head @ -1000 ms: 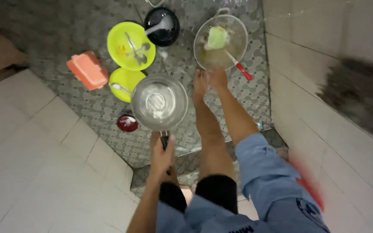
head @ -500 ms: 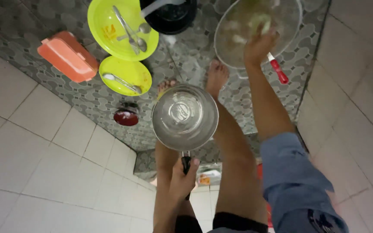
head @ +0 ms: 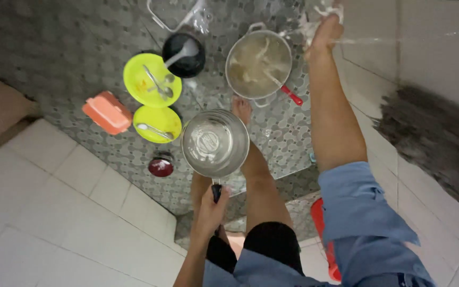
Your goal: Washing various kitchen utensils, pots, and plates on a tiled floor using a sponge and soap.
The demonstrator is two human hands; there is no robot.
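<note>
**Both arms out, one low, one high**

Your left hand (head: 212,204) sits at 6 o'clock, fingers curled tight in a closed grip around a dark handle, forearm running down and out of view. Your right arm, in a rolled blue sleeve, stretches toward 1 o'clock, elbow straight. Your right hand (head: 326,24) reaches the top edge, wet and blurred; its grip is unclear.
</note>
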